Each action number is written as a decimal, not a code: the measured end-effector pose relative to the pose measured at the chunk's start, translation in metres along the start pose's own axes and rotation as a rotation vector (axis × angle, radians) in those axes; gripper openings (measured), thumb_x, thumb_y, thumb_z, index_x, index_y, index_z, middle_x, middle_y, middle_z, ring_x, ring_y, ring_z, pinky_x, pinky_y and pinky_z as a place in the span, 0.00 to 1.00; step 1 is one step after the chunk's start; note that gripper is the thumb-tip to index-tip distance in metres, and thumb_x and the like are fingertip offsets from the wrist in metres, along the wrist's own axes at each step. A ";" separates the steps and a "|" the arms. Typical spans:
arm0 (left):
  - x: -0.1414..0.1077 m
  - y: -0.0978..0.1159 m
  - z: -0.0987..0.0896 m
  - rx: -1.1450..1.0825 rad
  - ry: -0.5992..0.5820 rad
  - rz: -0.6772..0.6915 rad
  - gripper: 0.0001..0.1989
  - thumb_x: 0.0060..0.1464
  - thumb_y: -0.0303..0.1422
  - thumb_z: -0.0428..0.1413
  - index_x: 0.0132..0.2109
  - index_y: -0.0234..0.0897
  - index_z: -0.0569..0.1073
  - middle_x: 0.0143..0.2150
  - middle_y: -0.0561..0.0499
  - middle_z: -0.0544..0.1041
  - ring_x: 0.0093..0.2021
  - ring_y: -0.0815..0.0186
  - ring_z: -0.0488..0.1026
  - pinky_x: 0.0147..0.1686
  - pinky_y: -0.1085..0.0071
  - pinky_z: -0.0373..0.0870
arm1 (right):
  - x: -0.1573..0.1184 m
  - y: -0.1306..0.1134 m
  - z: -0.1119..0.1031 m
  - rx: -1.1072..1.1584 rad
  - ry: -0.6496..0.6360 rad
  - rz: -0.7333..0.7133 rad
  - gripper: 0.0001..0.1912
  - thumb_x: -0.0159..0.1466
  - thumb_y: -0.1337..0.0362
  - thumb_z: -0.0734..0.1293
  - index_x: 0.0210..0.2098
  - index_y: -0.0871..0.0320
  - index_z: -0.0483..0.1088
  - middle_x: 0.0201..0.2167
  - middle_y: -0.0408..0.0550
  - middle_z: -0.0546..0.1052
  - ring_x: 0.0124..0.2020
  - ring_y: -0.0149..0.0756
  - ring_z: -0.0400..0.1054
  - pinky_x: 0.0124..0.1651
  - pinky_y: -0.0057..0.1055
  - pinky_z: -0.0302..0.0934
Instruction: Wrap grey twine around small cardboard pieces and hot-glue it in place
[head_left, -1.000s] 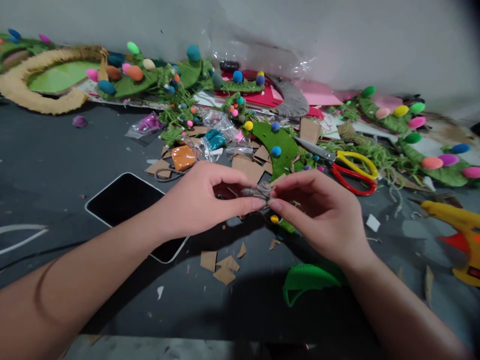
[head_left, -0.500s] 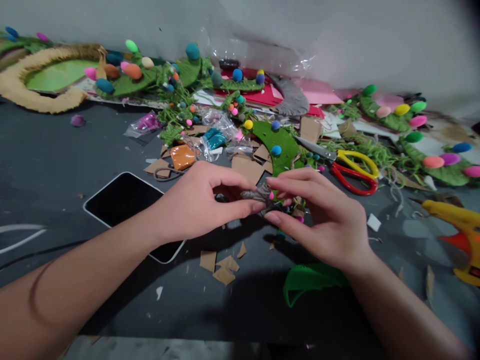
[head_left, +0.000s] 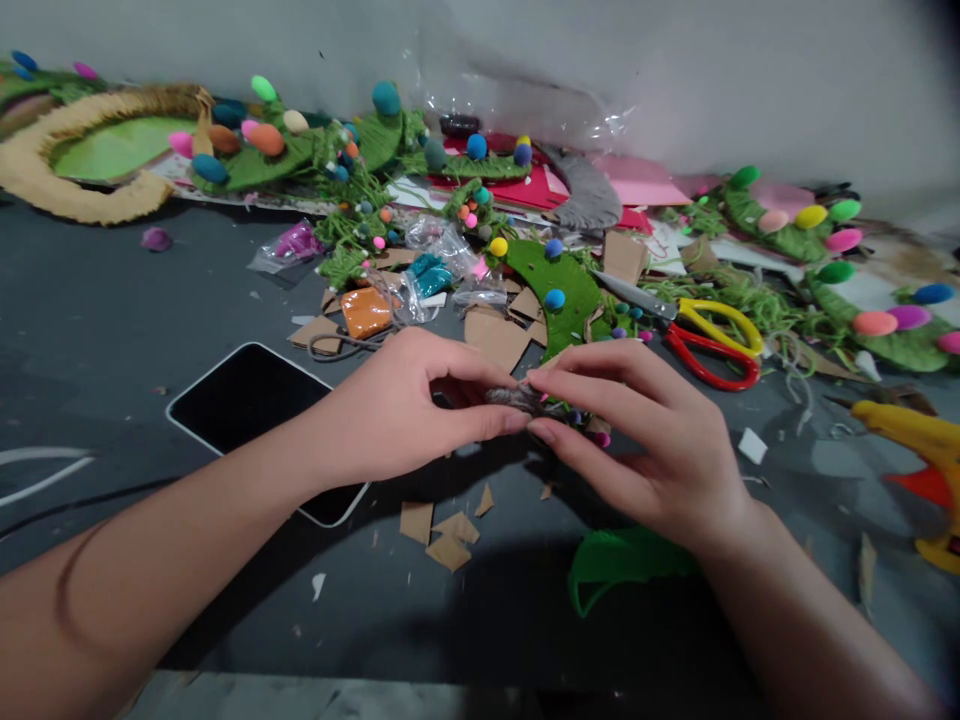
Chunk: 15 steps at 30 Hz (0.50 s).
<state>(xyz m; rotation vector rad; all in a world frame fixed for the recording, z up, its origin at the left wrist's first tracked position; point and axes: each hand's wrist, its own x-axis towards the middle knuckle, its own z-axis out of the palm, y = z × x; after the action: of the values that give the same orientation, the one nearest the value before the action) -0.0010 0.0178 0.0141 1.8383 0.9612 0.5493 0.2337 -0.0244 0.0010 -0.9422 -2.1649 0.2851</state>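
Near the middle of the view, my left hand (head_left: 405, 405) pinches a small bundle of grey yarn (head_left: 511, 397) between thumb and fingers. My right hand (head_left: 652, 440) meets it from the other side, its thumb and fingertips closed on the bundle's right end. Much of the bundle is hidden by the fingers, and a speck of pink shows beside it. Just behind the hands lies a green felt crescent (head_left: 559, 285) with small coloured balls on it. A phone (head_left: 255, 395) with a dark screen lies partly under my left forearm.
Scissors (head_left: 720, 340) with yellow and red handles lie behind my right hand. At the right edge is a yellow glue gun (head_left: 907, 430). Cardboard scraps (head_left: 450, 540) and a green plastic piece (head_left: 630, 565) lie in front. Decorated green crescents (head_left: 259, 165) line the wall.
The fingertips of my right hand have closed in on the grey bundle and now nearly meet my left fingertips. My left hand keeps its pinch and has barely moved.
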 end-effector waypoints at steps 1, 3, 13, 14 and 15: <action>0.000 0.000 0.000 -0.001 0.003 0.006 0.07 0.58 0.36 0.65 0.41 0.40 0.85 0.34 0.52 0.82 0.31 0.68 0.75 0.28 0.75 0.69 | 0.000 -0.001 0.000 0.049 0.016 0.044 0.19 0.66 0.70 0.72 0.55 0.57 0.75 0.48 0.54 0.77 0.46 0.36 0.74 0.49 0.34 0.71; 0.000 -0.001 0.000 0.003 0.017 0.028 0.08 0.57 0.36 0.66 0.43 0.42 0.86 0.33 0.54 0.82 0.31 0.69 0.74 0.27 0.75 0.69 | -0.001 -0.001 0.001 0.179 0.055 0.158 0.22 0.67 0.70 0.71 0.60 0.54 0.73 0.49 0.51 0.77 0.47 0.35 0.73 0.49 0.34 0.70; -0.001 -0.018 0.005 0.472 0.219 0.600 0.13 0.65 0.28 0.60 0.55 0.33 0.80 0.44 0.46 0.83 0.40 0.67 0.79 0.41 0.72 0.74 | 0.006 -0.006 -0.001 0.401 0.010 0.628 0.11 0.68 0.54 0.71 0.46 0.53 0.79 0.35 0.41 0.83 0.34 0.26 0.76 0.36 0.19 0.70; -0.001 -0.020 0.006 0.516 0.251 0.649 0.13 0.65 0.27 0.60 0.55 0.33 0.80 0.44 0.45 0.83 0.41 0.67 0.79 0.42 0.72 0.74 | 0.007 -0.007 -0.001 0.441 -0.010 0.648 0.11 0.68 0.54 0.71 0.45 0.52 0.79 0.35 0.41 0.83 0.34 0.26 0.76 0.36 0.18 0.71; -0.001 -0.021 0.006 0.547 0.286 0.690 0.13 0.64 0.27 0.60 0.55 0.34 0.80 0.44 0.46 0.83 0.42 0.67 0.79 0.43 0.72 0.74 | 0.007 -0.007 0.000 0.486 -0.033 0.659 0.11 0.67 0.54 0.72 0.45 0.52 0.80 0.36 0.41 0.83 0.35 0.27 0.77 0.37 0.18 0.71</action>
<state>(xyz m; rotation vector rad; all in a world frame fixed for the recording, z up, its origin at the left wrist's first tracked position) -0.0050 0.0187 -0.0069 2.6597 0.6712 1.0649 0.2269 -0.0241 0.0085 -1.3235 -1.6264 1.0909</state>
